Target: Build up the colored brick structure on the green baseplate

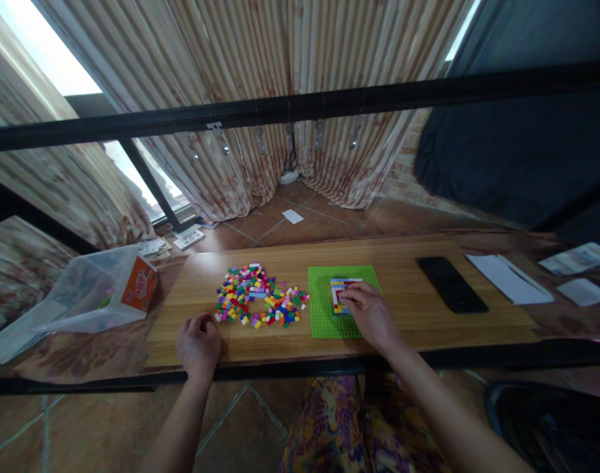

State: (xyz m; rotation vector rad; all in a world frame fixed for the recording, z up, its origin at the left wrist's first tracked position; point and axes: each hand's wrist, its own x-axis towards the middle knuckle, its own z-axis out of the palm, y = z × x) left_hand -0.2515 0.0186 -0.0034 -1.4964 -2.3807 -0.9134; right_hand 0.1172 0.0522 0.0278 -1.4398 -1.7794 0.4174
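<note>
A green studded baseplate point(322, 322) lies on the wooden board, with a small block of stacked toy bricks point(338, 284) in white, blue, red and yellow on it. Over this block my right hand point(371, 314) has thumb and fingers pinched together, touching or nearly touching its top. Whatever the pinch holds is too small to make out. To the left, a loose pile of many-coloured toy bricks point(251, 282) is spread on the board. My left hand point(199, 345) rests as a loose fist at the pile's near left side, with nothing visible in it.
A clear plastic bin point(98, 289) with an orange label stands at the far left. Right of the baseplate lies a black phone-like slab point(451, 284), then white paper point(509, 279). A black rail point(300, 108) crosses beyond the wooden board point(403, 256); curtains hang behind.
</note>
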